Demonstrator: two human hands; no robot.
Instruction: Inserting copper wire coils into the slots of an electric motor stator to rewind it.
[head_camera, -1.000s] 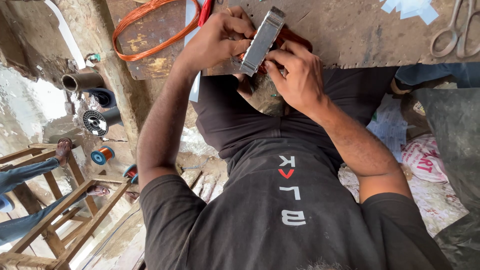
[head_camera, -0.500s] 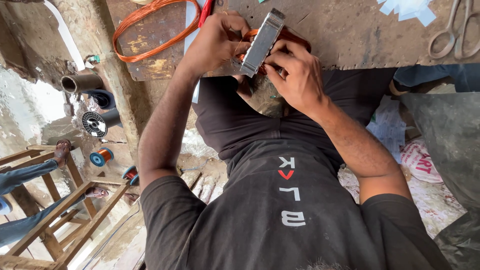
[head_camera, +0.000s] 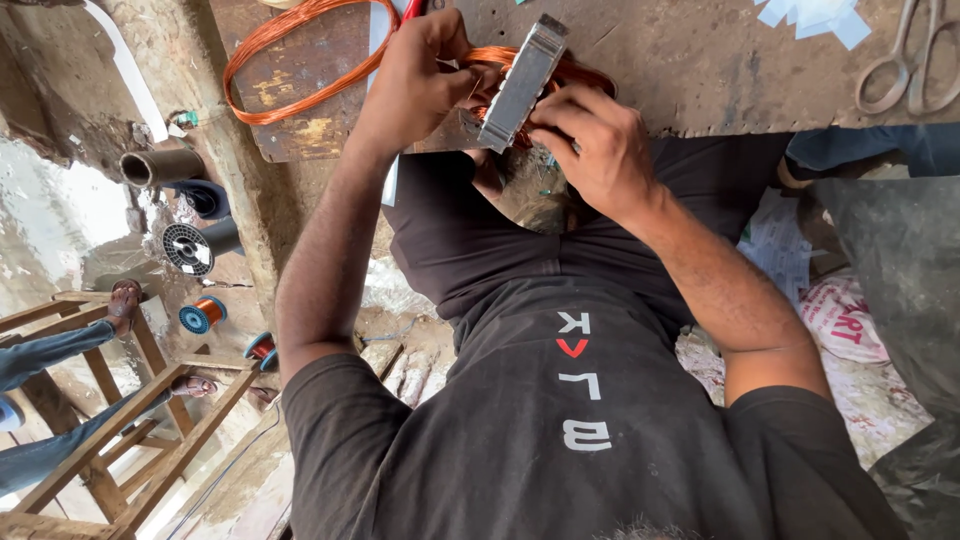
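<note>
Gripping a grey metal core (head_camera: 524, 80) wound with copper wire (head_camera: 300, 40), both hands (head_camera: 425, 75) (head_camera: 590, 140) work over a worn workbench (head_camera: 720, 70).

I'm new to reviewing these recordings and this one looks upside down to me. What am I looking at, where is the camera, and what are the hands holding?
There is no machine here: a person works with two bare hands. The one camera sits on the person's head and looks down, so the dark shirt fills the bottom and the workbench lies at the top. The left hand and right hand both grip a grey laminated metal core with copper wire windings at the bench edge. A loose loop of copper wire lies on the bench to the left, scissors to the right, paper scraps at the top. On the ground at left are wire spools and another person's sandalled feet on a wooden frame.
</note>
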